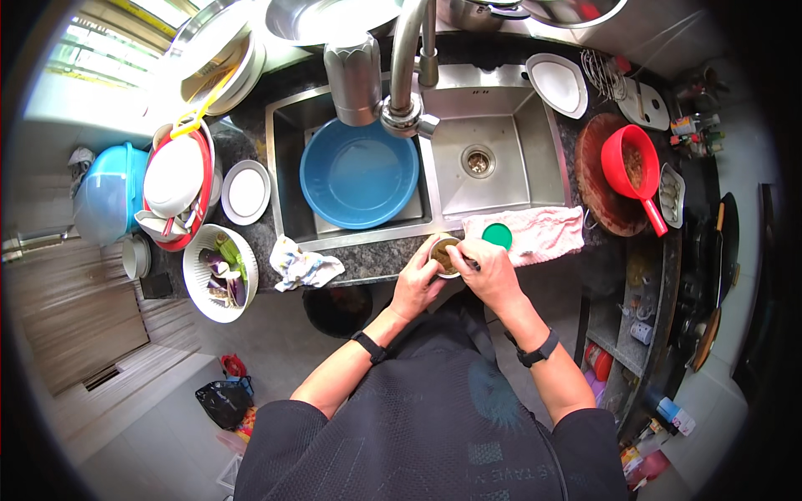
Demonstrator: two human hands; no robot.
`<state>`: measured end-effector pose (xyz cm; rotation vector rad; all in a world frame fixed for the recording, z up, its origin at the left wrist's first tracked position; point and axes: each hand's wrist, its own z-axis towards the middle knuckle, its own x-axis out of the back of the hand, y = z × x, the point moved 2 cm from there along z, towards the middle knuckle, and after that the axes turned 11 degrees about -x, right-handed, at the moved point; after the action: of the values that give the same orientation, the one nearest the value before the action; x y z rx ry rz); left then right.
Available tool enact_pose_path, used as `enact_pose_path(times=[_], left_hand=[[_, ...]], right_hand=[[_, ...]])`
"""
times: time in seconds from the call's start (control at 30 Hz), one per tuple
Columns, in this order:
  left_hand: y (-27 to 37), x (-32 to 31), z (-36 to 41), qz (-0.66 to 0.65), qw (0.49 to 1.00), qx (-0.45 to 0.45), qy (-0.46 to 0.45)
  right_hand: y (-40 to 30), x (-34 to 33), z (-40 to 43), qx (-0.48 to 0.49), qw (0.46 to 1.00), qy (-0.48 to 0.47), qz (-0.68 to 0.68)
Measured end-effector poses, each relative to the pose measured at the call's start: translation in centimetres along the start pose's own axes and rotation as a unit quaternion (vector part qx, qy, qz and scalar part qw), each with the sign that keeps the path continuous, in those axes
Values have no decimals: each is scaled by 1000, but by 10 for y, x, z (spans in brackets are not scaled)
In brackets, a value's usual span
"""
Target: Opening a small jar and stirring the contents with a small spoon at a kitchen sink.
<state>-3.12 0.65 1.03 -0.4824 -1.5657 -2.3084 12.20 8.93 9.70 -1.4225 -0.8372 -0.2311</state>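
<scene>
Held at the counter's front edge, a small round container (445, 257) has brownish contents and a pale rim. My left hand (416, 280) grips its left side. My right hand (491, 269) is at its right side, with the fingertips over the rim and a small dark object, partly hidden, between the fingers; what it is I cannot tell. Just beyond my right hand, a round green lid (497, 236) lies on a pink and white cloth (546, 235) along the sink's front edge.
A blue basin (359, 175) stands in the left bowl of the steel sink, under the faucet (401, 100). Left are a patterned cloth (304, 265), a white plate (245, 192) and a white basket (192, 273) of eggplants. Right, a red pan (613, 156) rests on a round wooden board (589, 188).
</scene>
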Motion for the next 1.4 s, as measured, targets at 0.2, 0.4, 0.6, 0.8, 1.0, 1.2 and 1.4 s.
enact_pose_path(times=[0.2, 0.4, 0.6, 0.8, 1.0, 1.2, 1.4], left_hand=[[-2, 0, 0, -3, 1000, -2, -12], [-1, 0, 0, -4, 1000, 2, -6], [-2, 1, -1, -3, 1000, -2, -5], [0, -2, 0, -4, 1000, 4, -3], [2, 0, 1, 13, 1000, -24, 2], [2, -4, -4, 8, 1000, -10, -1], [-1, -5, -1, 3, 1000, -25, 12]], right_hand=[[-2, 5, 0, -9, 1000, 12, 8], [6, 5, 5, -18, 1000, 1, -14], [10, 1, 4, 1, 999, 0, -47], [-4, 14, 7, 18, 999, 7, -41], [-11, 18, 6, 32, 999, 12, -34], [-11, 18, 10, 54, 996, 0, -73], [3, 13, 12, 45, 996, -15, -69]])
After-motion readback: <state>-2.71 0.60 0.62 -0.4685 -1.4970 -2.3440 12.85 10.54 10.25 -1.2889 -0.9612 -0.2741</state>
